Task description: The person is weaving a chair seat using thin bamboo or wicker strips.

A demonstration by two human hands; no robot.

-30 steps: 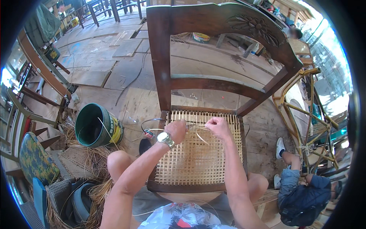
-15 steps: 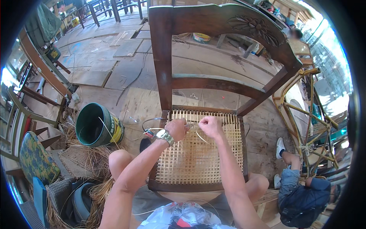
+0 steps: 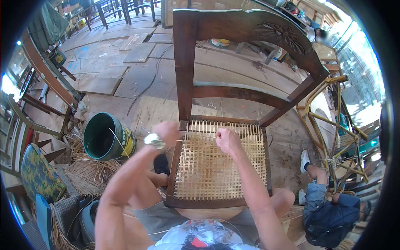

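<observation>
A dark wooden chair (image 3: 186, 62) with a carved backrest stands in front of me. Its seat is an open lattice of woven cane (image 3: 221, 175), held in a dark frame. My right hand (image 3: 229, 141) is closed above the upper middle of the weave, pinching a thin pale cane strand (image 3: 216, 137) at its fingertips. Over the seat's left edge is my left hand (image 3: 166, 132), wearing a metal wristwatch (image 3: 154, 141). Motion smears its fingers, so I cannot make out what they hold. Thin strands cross the weave between both hands.
To the left stands a green bucket (image 3: 102, 135) with a strip leaning in it, beside loose fibre (image 3: 87, 166) and a camouflage cushion (image 3: 41, 171). A bamboo frame (image 3: 329, 125) and a seated person with a dark bag (image 3: 333, 223) are on the right.
My left hand has swung left, from above the weave to the seat's left edge. My right hand stays near the same spot. The chair has shifted slightly right in view.
</observation>
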